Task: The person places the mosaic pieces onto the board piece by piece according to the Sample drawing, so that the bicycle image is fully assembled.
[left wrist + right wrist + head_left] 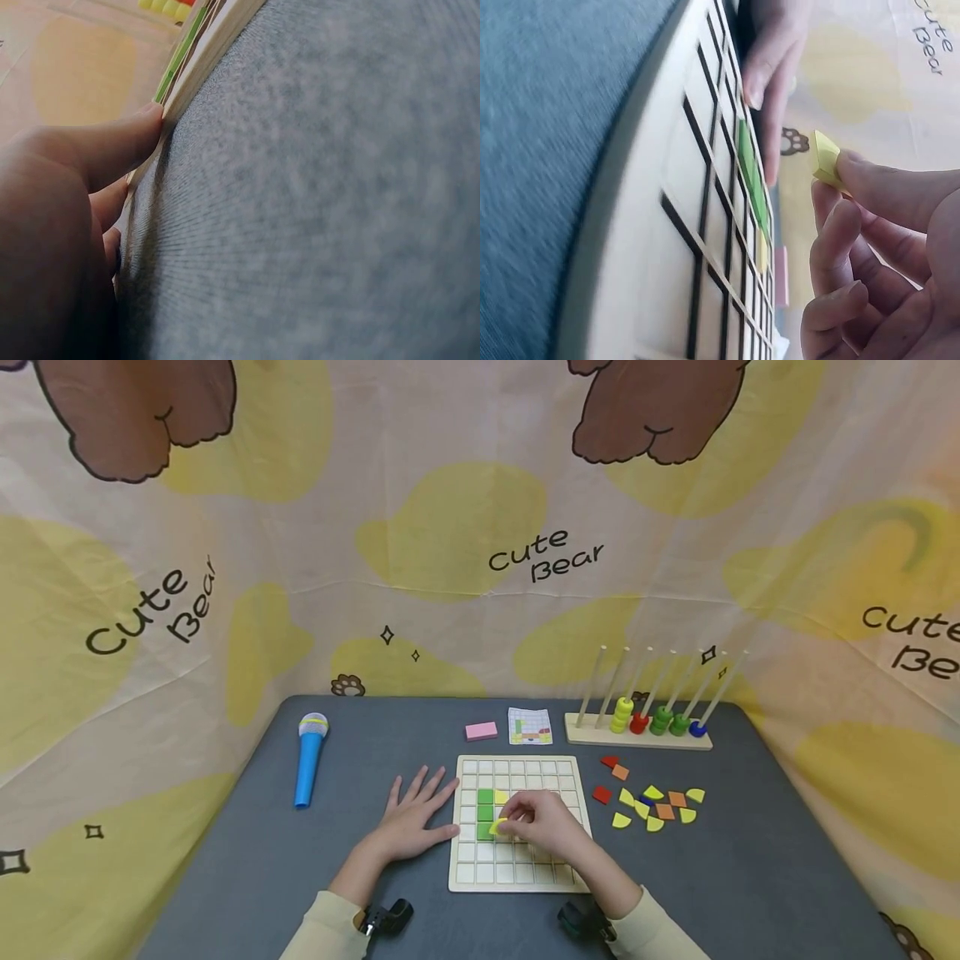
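Observation:
A pale wooden grid board (468, 872) lies on the table between both hands. Several green square tiles (485, 812) form a column in its left part, with a yellow tile (501, 796) beside the top one. Over the board, my right hand (546, 822) pinches a yellow quarter-round tile (825, 159) between thumb and forefinger; the right wrist view shows it raised above the grid. My left hand (408, 827) lies with fingers spread at the board's left edge, its thumb (131, 146) touching the rim in the left wrist view.
Right of the board lie several loose tiles: yellow quarter-rounds (621, 820), orange squares (665, 812) and red pieces (602, 794). Behind are a pink block (481, 731), a pattern card (530, 727) and a peg stand (637, 737) with coloured rings. A blue toy microphone (307, 764) lies at left.

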A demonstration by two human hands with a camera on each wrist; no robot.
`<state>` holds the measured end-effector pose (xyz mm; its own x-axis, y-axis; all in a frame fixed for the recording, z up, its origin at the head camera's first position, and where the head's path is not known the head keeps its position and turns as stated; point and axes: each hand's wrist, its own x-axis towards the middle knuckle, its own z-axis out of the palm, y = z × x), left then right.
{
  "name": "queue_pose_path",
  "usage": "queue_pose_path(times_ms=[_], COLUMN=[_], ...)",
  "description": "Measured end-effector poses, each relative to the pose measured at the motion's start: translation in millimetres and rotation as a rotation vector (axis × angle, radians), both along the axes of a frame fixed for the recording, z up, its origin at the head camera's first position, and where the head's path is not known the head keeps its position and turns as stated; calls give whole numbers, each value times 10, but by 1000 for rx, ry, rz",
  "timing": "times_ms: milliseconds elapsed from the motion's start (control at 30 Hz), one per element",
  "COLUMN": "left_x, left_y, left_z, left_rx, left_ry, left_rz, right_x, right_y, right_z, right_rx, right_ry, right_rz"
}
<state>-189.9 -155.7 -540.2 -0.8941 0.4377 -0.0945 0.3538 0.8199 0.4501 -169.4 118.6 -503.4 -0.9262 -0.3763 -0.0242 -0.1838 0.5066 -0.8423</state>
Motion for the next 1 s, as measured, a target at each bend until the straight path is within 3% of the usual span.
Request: queue_pose_path(times_ms=[300, 767, 1000], left_x=[-8, 4, 7], left_y=[8, -7, -11], left_z=[-15, -54, -57], left_rx=[12, 29, 41], left_ry=[16, 38, 43], left_rz=[-1, -8, -7], right_x=[42, 147, 175], right_y=[-160, -487, -543], right_z=[-14, -86, -82], right_rx=[33, 215, 238], right_ry=[-8, 78, 101], right_rz=[51, 43, 64])
